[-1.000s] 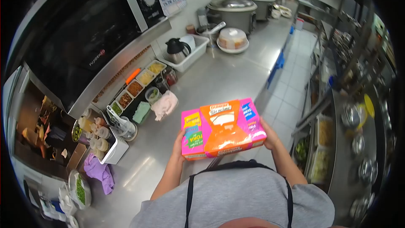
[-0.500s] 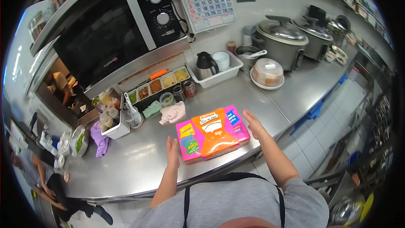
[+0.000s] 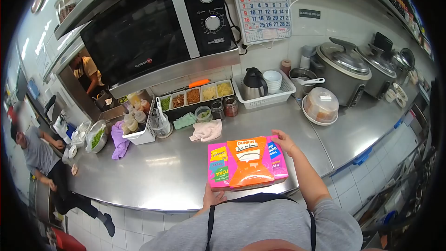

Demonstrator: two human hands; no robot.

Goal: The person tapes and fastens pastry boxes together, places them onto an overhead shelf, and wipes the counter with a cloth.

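A pink and orange Dunkin' doughnut box (image 3: 251,165) is at the counter's front edge, close to my body, its lid closed and its printed top facing up. My left hand (image 3: 213,196) grips the near left corner, some of its fingers hidden by the box. At the far right corner, my right hand (image 3: 284,143) has its fingers bent against the edge. Whether the box rests fully on the steel or is slightly raised, I cannot tell. Just beyond it lies a crumpled pink cloth (image 3: 206,130).
Topping trays (image 3: 195,95) line the back below a microwave (image 3: 153,28). A white basket (image 3: 265,97) holds a jug and bowls. To the right are a domed cake container (image 3: 320,106) and rice cookers (image 3: 344,72). A person (image 3: 39,151) sits at far left.
Both hands, apart from the box before, now have hold of it at opposite corners. The box is nearer my body and turned slightly. My view has shifted left.
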